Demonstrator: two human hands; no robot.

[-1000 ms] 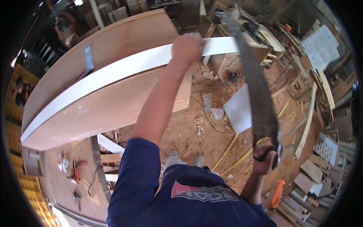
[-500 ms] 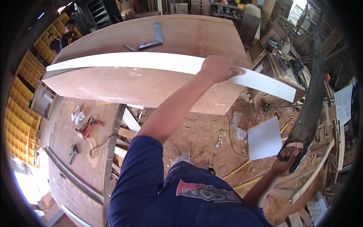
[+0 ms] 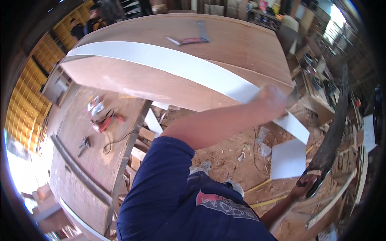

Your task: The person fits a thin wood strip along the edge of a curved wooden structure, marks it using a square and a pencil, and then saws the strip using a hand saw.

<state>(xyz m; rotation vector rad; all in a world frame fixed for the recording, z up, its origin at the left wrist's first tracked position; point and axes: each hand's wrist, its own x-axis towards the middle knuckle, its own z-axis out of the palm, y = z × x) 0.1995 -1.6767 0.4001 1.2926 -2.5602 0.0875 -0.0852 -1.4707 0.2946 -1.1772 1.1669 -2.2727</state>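
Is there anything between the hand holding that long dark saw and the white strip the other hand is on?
Nothing solid. The right hand holds the saw off to the side; only open air above the sawdust floor separates it from the white strip under the left hand.

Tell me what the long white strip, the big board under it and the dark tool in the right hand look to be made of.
Long white strip: probably laminate or edge banding, thin with a smooth matte white face.
Big board: likely plywood, bare reddish-brown with faint grain, unfinished.
Handsaw in the right hand: dark metal blade, dull and possibly tarnished; its grip is hidden by the hand.
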